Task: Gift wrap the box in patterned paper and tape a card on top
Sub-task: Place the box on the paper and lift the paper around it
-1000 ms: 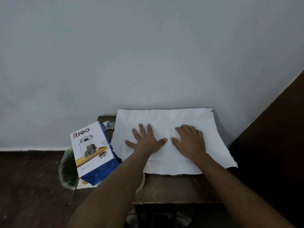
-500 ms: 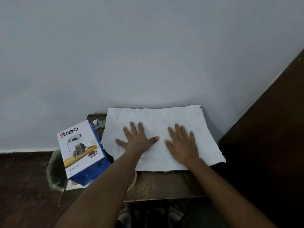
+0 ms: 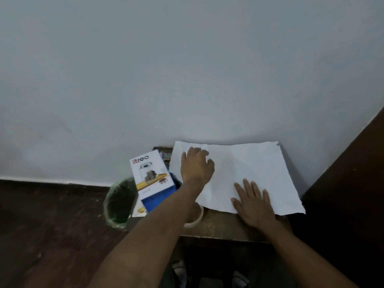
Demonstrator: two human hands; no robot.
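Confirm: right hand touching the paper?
Touching. The head view shows the right hand lying flat, fingers spread, on the near edge of the white paper.

Two bare forearms, no sleeves, left hand (image 3: pixel 196 169), right hand (image 3: pixel 254 201), no rings visible

White paper (image 3: pixel 245 173) is spread over a small brown table (image 3: pixel 220 225) against the wall. Left hand (image 3: pixel 196 166) rests on its far left part, fingers a bit curled; right hand (image 3: pixel 254 201) lies flat on the near edge. The box (image 3: pixel 152 177) stands just left of the paper, a green bin (image 3: pixel 118 202) beside it.
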